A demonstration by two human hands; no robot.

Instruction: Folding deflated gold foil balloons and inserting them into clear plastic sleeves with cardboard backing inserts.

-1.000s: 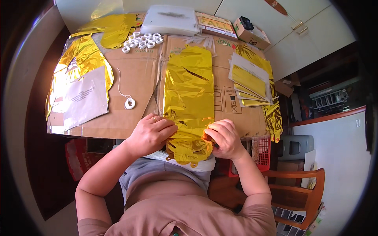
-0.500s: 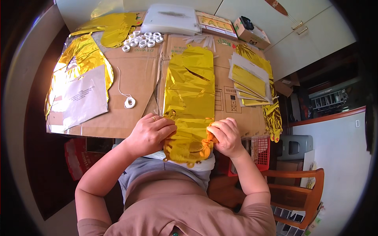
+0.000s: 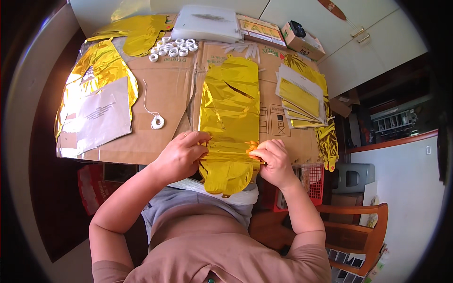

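Note:
A flat gold foil balloon point(image 3: 230, 108) lies lengthwise on the cardboard-covered table, its near end hanging over the front edge. My left hand point(image 3: 184, 153) pinches its left side close to that edge, fingers curled inward. My right hand point(image 3: 275, 162) grips the opposite side at about the same height, and orange-looking crumpled foil shows at its fingertips. Between both hands a crease runs across the foil, with a rounded part below it. To the left, a small roll of white ribbon point(image 3: 157, 122) lies with its loose end trailing away.
Several white ribbon rolls point(image 3: 182, 52) cluster at the back left, near more gold foil point(image 3: 146, 40). A stack of clear plastic bags point(image 3: 205, 26) stands behind. On the right are packets with gold foil point(image 3: 299, 96); a grey packet point(image 3: 104, 115) lies left. A wooden chair point(image 3: 377, 226) stands right.
The balloon's near end has turned from a dark, reflecting sheet to a brighter, rounded shape, with a crease now between my hands. My left hand has shifted slightly up, my right slightly rightward.

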